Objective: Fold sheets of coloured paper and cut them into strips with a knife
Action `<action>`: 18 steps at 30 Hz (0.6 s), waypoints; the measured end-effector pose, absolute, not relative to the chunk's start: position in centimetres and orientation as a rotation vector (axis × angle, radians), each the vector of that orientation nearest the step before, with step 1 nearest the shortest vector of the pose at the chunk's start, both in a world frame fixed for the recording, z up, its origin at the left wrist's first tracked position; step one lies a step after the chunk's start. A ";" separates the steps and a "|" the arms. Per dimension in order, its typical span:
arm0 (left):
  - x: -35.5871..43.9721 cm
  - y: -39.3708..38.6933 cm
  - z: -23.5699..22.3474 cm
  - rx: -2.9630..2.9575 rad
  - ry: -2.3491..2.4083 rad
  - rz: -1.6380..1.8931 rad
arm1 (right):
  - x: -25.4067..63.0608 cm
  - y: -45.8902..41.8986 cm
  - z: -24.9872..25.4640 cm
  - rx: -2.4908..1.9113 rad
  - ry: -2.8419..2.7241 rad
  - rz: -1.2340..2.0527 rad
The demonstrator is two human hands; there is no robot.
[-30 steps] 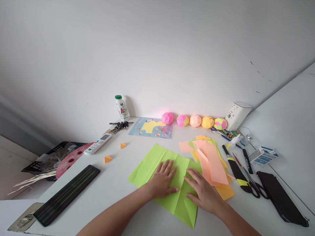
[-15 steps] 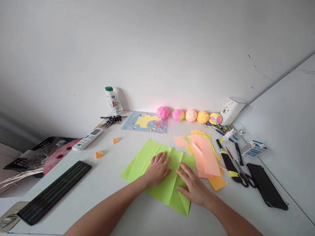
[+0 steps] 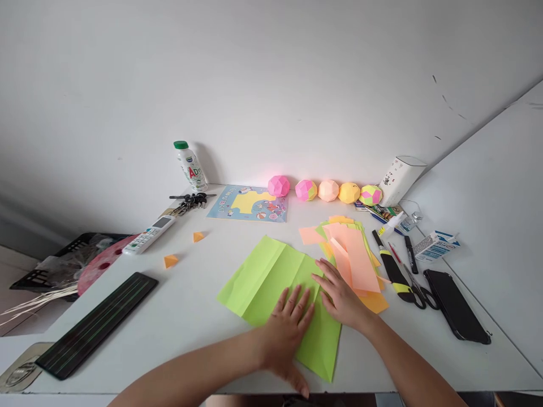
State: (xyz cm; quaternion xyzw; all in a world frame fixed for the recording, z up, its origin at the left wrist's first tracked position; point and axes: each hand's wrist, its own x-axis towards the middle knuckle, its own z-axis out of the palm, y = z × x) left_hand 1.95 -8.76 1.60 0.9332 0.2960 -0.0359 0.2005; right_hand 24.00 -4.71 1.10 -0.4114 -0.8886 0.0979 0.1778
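Note:
A creased sheet of green paper [image 3: 265,277] lies flat in front of me, with straight fold lines across it. My left hand [image 3: 285,333] rests on its near part, fingers spread and palm down, the thumb reaching past the paper's near edge. On the right side of the sheet lies my right hand [image 3: 341,294], its fingers stretched out over the paper's edge. Part of the green paper is hidden under both hands. Just beyond my right hand is a pile of peach, orange and green paper strips [image 3: 358,257].
Several faceted paper balls [image 3: 328,190] line the wall beside a white cup-like container [image 3: 401,180]. A utility knife [image 3: 396,274], scissors [image 3: 419,297] and phone [image 3: 456,305] lie right. Left are a remote [image 3: 149,234], a dark striped bar [image 3: 97,325] and small orange paper pieces [image 3: 171,261].
My left hand has slid toward me and spread flatter on the green paper. The sheet has shifted slightly right and lies flatter. My right hand has moved a little right and away from me.

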 end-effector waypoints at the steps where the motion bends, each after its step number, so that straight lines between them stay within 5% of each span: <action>1: 2.1 -9.3 1.5 2.629 0.778 -0.107 | 24.0 -4.7 1.0 -1.159 -2.539 0.284; 6: 2.4 -12.1 -0.1 2.825 0.769 -0.100 | 24.2 -4.7 1.8 -1.113 -2.625 0.336; 11: 1.0 -15.2 -0.7 3.117 0.789 0.372 | 24.6 -4.8 3.0 -1.101 -2.526 0.366; 18: -4.2 -13.3 8.2 2.917 0.702 0.767 | 23.3 -6.1 3.8 -0.942 -2.391 1.017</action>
